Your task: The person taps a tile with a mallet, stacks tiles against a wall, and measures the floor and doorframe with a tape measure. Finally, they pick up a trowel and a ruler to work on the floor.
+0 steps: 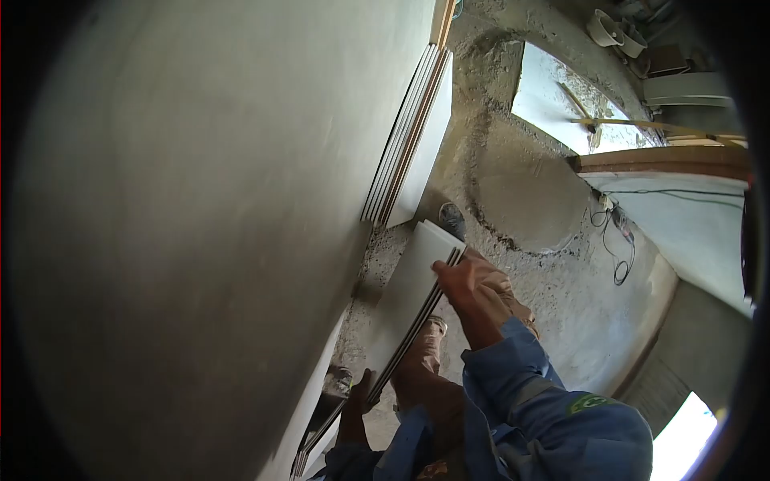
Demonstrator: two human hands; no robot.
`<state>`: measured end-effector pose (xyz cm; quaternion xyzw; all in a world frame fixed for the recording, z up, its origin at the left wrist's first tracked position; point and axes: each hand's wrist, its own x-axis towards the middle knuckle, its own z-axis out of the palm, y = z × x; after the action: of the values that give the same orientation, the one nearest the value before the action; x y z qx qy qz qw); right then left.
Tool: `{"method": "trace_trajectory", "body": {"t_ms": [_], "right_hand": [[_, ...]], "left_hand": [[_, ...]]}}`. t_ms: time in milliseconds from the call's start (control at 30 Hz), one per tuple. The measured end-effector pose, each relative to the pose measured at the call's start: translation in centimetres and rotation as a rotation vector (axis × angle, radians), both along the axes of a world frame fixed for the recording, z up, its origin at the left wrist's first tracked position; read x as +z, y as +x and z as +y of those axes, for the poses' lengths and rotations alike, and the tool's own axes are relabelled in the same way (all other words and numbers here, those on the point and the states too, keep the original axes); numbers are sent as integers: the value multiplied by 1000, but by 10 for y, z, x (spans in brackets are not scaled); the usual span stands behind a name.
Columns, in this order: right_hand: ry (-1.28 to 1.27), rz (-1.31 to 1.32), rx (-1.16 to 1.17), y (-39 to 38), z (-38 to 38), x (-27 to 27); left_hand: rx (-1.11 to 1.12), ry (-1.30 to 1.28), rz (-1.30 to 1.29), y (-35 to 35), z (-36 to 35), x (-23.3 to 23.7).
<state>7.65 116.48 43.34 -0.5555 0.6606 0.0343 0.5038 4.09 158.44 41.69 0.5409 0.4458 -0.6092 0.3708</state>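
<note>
A small stack of long white tiles (407, 293) is tilted in front of my legs, its dark edges facing me. Near the upper end, my right hand (459, 282) grips the long edge, thumb over the face and other fingers mostly hidden. Lower down, my left hand (361, 394) is wrapped around the same edge; some of its fingers are out of sight behind the tiles. Just beyond the upper end, more tiles (425, 152) lean on edge against the wall, one brown edge among the pale ones.
A grey plastered wall (200, 224) fills the left side. Rough concrete floor (533, 188) carries a white board (553, 92) with debris. A corded power tool (622, 224) lies by the right wall. Buckets (605, 30) stand at the far end. My shoe (451, 218) is close to the leaning tiles.
</note>
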Motion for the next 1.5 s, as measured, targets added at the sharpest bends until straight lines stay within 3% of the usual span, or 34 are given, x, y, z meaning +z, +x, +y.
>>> {"method": "trace_trajectory", "body": {"t_ms": [167,300,500,667,800,967,1000,1033,1100,1233,1267,1300,1333,1400,1500], "right_hand": [[31,-29,28,-2,92,-31],[118,-58,-24,10,141,-38],[-4,-37,125,36,194,-52],[49,-88,165,44,206,-49],[19,-9,256,48,213,-63],[36,-152,429,47,211,-64],[36,-156,425,49,210,-63],[47,-178,445,48,209,-62],[50,-196,462,47,208,-62],[100,-177,502,54,210,-66],[158,-162,505,56,209,-64],[148,-162,500,55,208,-59],[153,-209,498,54,206,-53],[180,-223,534,54,204,-51],[148,-290,527,44,202,-57]], "left_hand": [[-135,69,3,0,85,-9],[-90,91,15,-2,136,-20],[142,97,27,0,190,-48],[489,52,46,4,216,-67],[822,11,20,-4,214,-74],[1085,48,-357,-29,181,-61],[1125,-56,-375,-41,198,-78],[1122,-58,-377,-39,186,-75],[1104,421,-469,-29,150,-67],[1025,465,-552,-19,113,-56],[1093,520,-516,-12,100,-50],[1090,508,-515,-22,114,-68],[906,359,-622,-43,148,-104],[1223,211,-500,-46,161,-136],[1082,161,-485,-24,93,-82]]}}
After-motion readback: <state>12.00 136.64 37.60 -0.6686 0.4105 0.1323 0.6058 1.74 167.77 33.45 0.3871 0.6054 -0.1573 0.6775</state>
